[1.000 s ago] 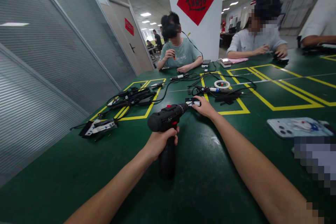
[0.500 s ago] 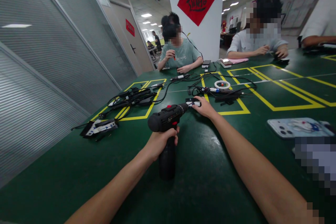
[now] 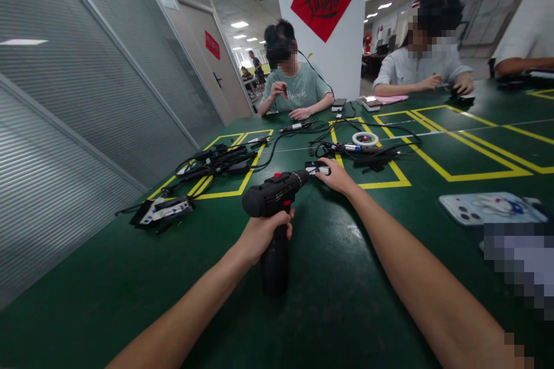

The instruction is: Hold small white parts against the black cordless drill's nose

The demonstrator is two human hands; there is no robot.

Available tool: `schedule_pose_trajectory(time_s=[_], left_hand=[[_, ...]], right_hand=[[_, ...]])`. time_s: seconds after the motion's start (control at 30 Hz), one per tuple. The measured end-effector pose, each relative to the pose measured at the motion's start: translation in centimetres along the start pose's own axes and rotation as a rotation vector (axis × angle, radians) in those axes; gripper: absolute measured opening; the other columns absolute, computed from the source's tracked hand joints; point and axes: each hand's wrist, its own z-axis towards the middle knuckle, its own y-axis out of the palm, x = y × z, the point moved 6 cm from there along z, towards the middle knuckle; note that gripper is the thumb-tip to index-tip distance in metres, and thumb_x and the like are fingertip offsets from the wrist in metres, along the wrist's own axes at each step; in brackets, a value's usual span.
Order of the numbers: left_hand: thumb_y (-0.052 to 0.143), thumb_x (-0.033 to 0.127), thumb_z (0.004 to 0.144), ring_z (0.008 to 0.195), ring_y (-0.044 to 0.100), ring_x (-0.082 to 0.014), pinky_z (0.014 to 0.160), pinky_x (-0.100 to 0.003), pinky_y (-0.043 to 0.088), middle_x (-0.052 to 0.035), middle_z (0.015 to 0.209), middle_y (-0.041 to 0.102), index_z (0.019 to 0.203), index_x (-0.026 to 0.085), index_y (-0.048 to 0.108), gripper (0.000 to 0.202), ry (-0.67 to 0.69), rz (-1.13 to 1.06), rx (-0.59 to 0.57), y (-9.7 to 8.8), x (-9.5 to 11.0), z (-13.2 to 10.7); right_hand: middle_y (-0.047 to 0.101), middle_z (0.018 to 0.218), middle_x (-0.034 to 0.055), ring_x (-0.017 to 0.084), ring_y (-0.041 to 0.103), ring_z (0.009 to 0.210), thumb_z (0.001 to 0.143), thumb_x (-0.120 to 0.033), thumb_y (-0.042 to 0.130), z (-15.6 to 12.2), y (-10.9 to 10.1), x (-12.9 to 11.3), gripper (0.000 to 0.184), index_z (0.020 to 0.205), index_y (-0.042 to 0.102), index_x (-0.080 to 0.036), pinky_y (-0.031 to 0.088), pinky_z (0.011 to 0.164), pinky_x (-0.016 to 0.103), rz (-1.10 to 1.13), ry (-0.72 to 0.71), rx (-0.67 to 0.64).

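Note:
A black cordless drill (image 3: 272,197) with red details stands upright on its base, its chuck pointing forward and slightly right. My left hand (image 3: 267,232) is wrapped round the drill's grip from the left. At the front of the chuck, my right hand (image 3: 332,175) pinches a small black-and-white block (image 3: 319,170) low over the table. The drill's tip meets or almost meets that block; the contact is too small to make out. My right fingertips partly cover the block.
Tangled black cables and tools (image 3: 220,160) lie at the left, near black-and-white pieces (image 3: 162,211). Beyond my right hand are a white tape ring (image 3: 365,139) and more tools (image 3: 374,157). A patterned phone (image 3: 491,209) lies at the right. Two people (image 3: 298,83) (image 3: 422,72) sit opposite.
The view has shifted very slightly. Both my hands, the drill and the block keep their places relative to each other. Across the table, a person's raised hand has tilted a little.

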Motion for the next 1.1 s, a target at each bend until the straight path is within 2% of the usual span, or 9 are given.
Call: schedule_pose_trajectory(time_s=[0.23, 0.83, 1.1], left_hand=[[0.055, 0.026, 0.077, 0.057, 0.052, -0.0156, 0.058, -0.026, 0.038, -0.0020, 0.057, 0.058, 0.088, 0.015, 0.060, 0.017, 0.018, 0.019, -0.012, -0.09, -0.15, 0.07], [0.058, 0.026, 0.071, 0.054, 0.052, -0.0147, 0.056, -0.026, 0.038, -0.0024, 0.059, 0.058, 0.081, 0.013, 0.061, 0.016, -0.004, -0.011, 0.025, -0.06, 0.09, -0.01], [0.056, 0.027, 0.074, 0.056, 0.053, -0.0162, 0.056, -0.026, 0.039, -0.0030, 0.057, 0.059, 0.089, 0.013, 0.062, 0.021, 0.003, 0.019, 0.015, -0.24, -0.04, -0.03]], right_hand=[[0.055, 0.117, 0.0090, 0.022, 0.056, 0.105, 0.080, -0.037, 0.063, 0.09, 0.13, 0.13, 0.050, 0.126, 0.053, -0.022, 0.043, 0.097, 0.036, 0.001, -0.011, 0.002], [0.055, 0.118, 0.0091, 0.022, 0.055, 0.108, 0.079, -0.038, 0.062, 0.23, 0.22, 0.32, 0.050, 0.126, 0.053, -0.022, 0.042, 0.098, 0.037, -0.008, -0.023, 0.001], [0.054, 0.119, 0.0094, 0.023, 0.054, 0.111, 0.079, -0.036, 0.063, 0.17, 0.10, 0.27, 0.051, 0.127, 0.053, -0.022, 0.041, 0.099, 0.038, -0.011, -0.010, -0.003]])
